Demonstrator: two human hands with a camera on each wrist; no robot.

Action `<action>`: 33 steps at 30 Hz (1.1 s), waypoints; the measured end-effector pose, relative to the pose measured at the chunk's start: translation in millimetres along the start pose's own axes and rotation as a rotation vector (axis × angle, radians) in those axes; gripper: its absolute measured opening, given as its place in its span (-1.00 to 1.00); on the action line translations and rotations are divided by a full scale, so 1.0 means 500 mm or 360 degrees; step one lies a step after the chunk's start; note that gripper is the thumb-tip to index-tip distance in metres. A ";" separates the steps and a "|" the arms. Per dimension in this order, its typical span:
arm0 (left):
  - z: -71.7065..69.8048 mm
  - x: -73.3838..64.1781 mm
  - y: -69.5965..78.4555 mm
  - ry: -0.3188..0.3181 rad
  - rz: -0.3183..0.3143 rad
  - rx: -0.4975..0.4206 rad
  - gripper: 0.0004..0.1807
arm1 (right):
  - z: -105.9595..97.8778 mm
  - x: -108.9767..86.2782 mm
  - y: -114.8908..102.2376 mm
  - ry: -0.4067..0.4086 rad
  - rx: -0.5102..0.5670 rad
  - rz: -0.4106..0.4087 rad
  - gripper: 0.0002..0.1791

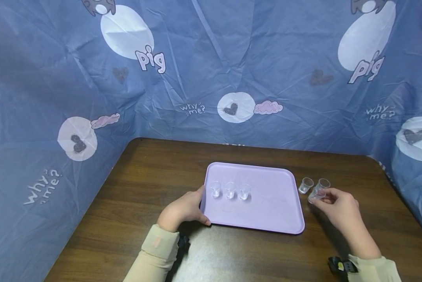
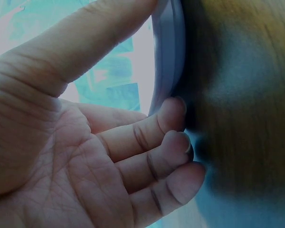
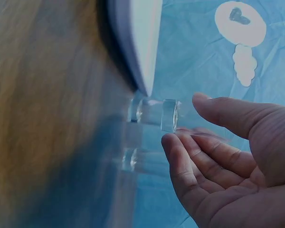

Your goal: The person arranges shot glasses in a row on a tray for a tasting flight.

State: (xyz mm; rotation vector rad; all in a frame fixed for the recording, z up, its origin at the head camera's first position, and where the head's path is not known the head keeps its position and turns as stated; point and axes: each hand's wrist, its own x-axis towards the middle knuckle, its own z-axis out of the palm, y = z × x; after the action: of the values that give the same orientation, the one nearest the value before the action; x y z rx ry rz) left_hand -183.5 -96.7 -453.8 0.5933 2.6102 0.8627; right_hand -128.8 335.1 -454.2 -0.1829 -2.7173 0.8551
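Observation:
My right hand (image 1: 343,209) pinches a small clear shot glass (image 3: 169,115) between thumb and fingers, right of the tray. Just past it, two more clear glasses stand on the table, the left one (image 1: 305,186) nearer the tray and the other (image 1: 324,183) partly overlapped by the held glass. My left hand (image 1: 186,211) rests at the near left corner of the lilac tray (image 1: 270,199), thumb and index spread wide along its rim. In the left wrist view the other fingers (image 2: 154,156) are loosely bent beside the tray edge.
Three clear glasses, left (image 1: 216,189), middle (image 1: 230,190) and right (image 1: 244,192), stand in a row on the tray's left half. The brown wooden table (image 1: 143,180) ends at a blue printed curtain (image 1: 196,78) behind and at both sides.

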 end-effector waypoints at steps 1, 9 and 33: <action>0.000 0.000 0.000 -0.0001 0.0000 0.0000 0.18 | -0.002 0.000 -0.004 0.0005 0.0007 -0.0008 -0.61; -0.002 -0.001 0.002 -0.0001 0.0012 0.0006 0.15 | -0.003 0.000 -0.038 -0.0009 0.0040 -0.0052 -0.59; 0.004 0.002 -0.004 0.0008 0.0017 -0.0003 0.13 | 0.063 0.012 -0.117 -0.0193 0.0219 -0.0156 -0.69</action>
State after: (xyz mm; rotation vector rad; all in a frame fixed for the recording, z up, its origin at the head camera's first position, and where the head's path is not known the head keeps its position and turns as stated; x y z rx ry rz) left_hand -184.3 -96.8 -456.8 0.6060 2.6130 0.8708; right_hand -146.1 271.4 -443.4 0.0317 -2.7380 1.0515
